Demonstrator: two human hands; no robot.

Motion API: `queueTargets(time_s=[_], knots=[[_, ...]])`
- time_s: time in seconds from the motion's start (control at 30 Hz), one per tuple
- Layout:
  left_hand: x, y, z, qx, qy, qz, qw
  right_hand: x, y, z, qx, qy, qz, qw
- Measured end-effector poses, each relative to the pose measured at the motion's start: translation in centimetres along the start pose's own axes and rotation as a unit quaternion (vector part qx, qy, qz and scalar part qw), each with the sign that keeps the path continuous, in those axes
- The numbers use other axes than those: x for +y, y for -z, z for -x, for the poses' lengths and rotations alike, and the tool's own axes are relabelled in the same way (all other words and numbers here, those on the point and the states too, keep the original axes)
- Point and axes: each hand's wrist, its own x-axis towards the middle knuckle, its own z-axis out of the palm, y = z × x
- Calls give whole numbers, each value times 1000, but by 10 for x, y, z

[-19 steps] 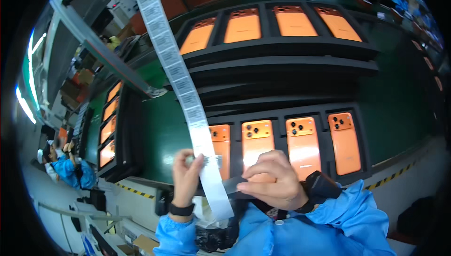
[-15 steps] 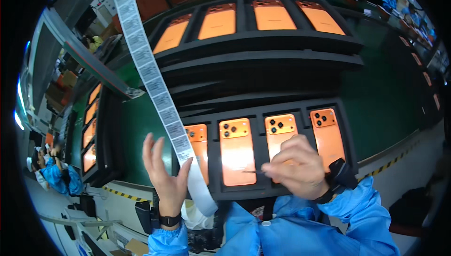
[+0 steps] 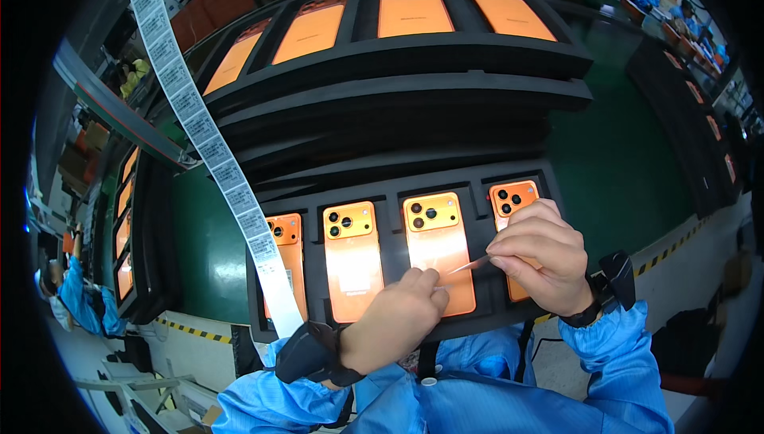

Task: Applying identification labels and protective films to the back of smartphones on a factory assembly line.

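Several orange phones lie camera side up in the pockets of a black foam tray [image 3: 394, 195]. My right hand [image 3: 545, 255] hovers over the rightmost phone [image 3: 513, 193], fingers pinched on a thin, pale, pointed tool [image 3: 471, 265]. Its tip reaches left across the third phone [image 3: 436, 235]. There, my left hand [image 3: 402, 307] has its fingers curled together by the tool's tip; whatever they pinch is too small to make out. A whitish patch shows on the second phone [image 3: 352, 255]. A long strip of printed labels [image 3: 208, 144] hangs down on the left, its bare lower end crossing the leftmost phone [image 3: 288, 259].
Beyond the near tray, black trays are stacked, the upper one [image 3: 414, 56] holding more orange phones. Another phone tray stack [image 3: 127, 251] stands at far left, and one [image 3: 692, 100] at far right. A grey metal arm [image 3: 127, 112] juts in beside the label strip. Green surface [image 3: 613, 163] surrounds the trays.
My left hand has left the label strip's side and come right to the third phone, its spread fingers now curled. My right hand has shifted slightly right and up, still pinching the tool.
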Motion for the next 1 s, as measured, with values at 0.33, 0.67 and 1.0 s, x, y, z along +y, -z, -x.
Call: queueTargets(time_s=[0.33, 0.67, 1.0], knots=[[3, -1, 6, 0, -32, -91, 995, 8, -11, -9, -52, -16, -71, 996], [2, 14, -3, -106, -87, -130, 982, 31, -19, 1, -107, -263, -247, 927], [-67, 6, -63, 190, -84, -129, 970, 52, -35, 20, -128, -354, -439, 816]])
